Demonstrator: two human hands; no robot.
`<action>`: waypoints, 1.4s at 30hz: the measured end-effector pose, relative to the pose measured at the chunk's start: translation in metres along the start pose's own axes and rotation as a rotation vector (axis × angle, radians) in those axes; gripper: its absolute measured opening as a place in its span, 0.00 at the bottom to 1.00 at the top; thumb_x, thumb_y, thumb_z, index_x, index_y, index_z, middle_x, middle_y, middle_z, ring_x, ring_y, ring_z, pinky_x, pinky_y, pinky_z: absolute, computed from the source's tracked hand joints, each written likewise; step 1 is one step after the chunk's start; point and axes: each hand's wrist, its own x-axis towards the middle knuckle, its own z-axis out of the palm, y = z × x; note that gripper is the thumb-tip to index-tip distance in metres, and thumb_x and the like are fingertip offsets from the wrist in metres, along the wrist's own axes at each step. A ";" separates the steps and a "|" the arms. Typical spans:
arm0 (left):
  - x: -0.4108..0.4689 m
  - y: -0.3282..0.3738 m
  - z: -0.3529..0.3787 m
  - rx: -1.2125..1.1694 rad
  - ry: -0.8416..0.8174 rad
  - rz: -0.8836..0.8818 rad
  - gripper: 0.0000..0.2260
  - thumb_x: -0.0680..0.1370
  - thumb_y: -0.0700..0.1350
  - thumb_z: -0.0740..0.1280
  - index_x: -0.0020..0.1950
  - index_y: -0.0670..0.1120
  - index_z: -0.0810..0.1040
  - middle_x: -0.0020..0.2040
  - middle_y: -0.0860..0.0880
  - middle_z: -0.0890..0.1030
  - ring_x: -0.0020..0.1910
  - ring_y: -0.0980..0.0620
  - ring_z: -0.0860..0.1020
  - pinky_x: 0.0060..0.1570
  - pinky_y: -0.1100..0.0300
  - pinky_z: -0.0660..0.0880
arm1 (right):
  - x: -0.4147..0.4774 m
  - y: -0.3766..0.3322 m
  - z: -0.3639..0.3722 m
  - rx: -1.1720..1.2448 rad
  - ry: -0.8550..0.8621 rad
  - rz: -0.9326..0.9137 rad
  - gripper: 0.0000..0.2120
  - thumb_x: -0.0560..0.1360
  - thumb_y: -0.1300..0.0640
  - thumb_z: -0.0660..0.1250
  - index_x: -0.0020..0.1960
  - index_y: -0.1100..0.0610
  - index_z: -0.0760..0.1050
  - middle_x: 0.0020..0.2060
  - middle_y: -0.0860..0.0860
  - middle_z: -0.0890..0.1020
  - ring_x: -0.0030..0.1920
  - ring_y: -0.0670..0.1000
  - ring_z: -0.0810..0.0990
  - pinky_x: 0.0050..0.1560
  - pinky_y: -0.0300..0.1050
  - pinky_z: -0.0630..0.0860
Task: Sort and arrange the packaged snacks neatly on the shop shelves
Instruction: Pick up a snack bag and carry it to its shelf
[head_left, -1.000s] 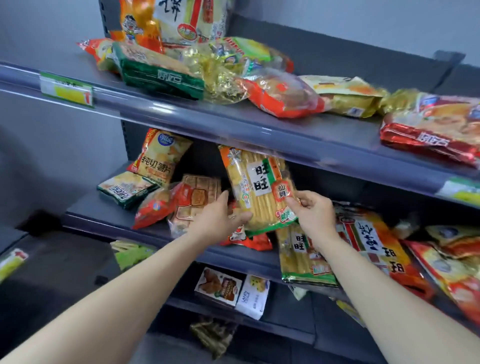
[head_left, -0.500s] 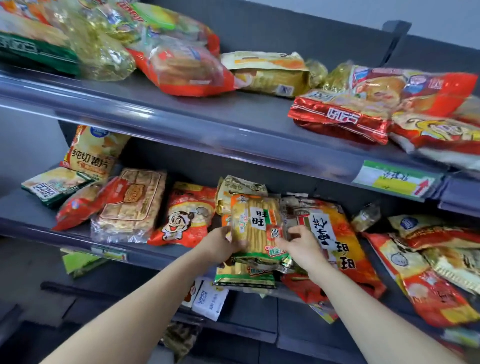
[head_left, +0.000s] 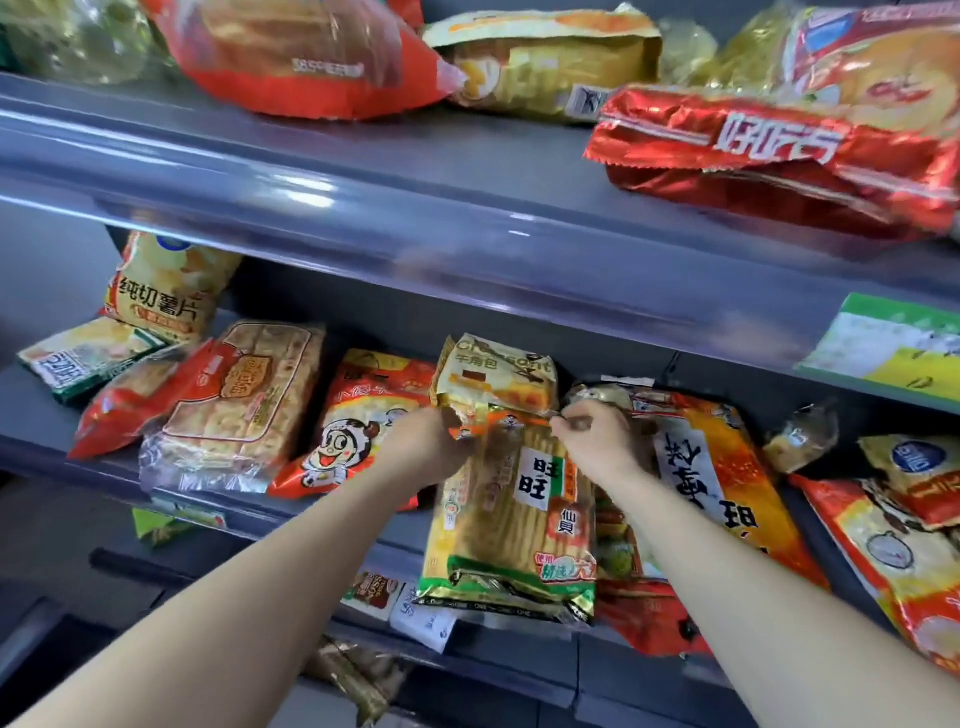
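Fingers curled, your left hand and right hand pinch the top corners of the rice-cracker pack lying below them, likely to square it.

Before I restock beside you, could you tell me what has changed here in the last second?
The yellow rice cracker pack came down from upright onto the middle shelf, where it lies overhanging the front edge. The left hand and right hand slid to its top end, keeping their grip. The potato chip bag and clear biscuit pack stayed put.
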 end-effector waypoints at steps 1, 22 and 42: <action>0.012 0.000 0.000 -0.004 0.039 0.010 0.20 0.77 0.54 0.66 0.66 0.46 0.76 0.63 0.42 0.76 0.60 0.44 0.75 0.54 0.54 0.75 | 0.007 -0.005 0.004 0.010 -0.034 0.010 0.13 0.78 0.54 0.65 0.61 0.57 0.75 0.59 0.52 0.78 0.58 0.53 0.76 0.53 0.40 0.69; 0.114 -0.008 0.011 -0.672 0.203 -0.319 0.07 0.75 0.43 0.70 0.41 0.45 0.73 0.43 0.42 0.80 0.41 0.41 0.81 0.44 0.45 0.82 | 0.041 -0.004 0.026 -0.021 -0.163 0.085 0.32 0.76 0.55 0.67 0.76 0.51 0.57 0.71 0.53 0.68 0.57 0.50 0.76 0.47 0.37 0.71; -0.056 -0.009 -0.060 -1.114 0.267 -0.229 0.08 0.78 0.33 0.65 0.41 0.42 0.70 0.44 0.41 0.79 0.39 0.45 0.79 0.34 0.55 0.82 | -0.035 -0.045 -0.031 0.601 -0.130 0.029 0.41 0.64 0.34 0.72 0.72 0.49 0.65 0.69 0.50 0.70 0.66 0.54 0.72 0.66 0.56 0.69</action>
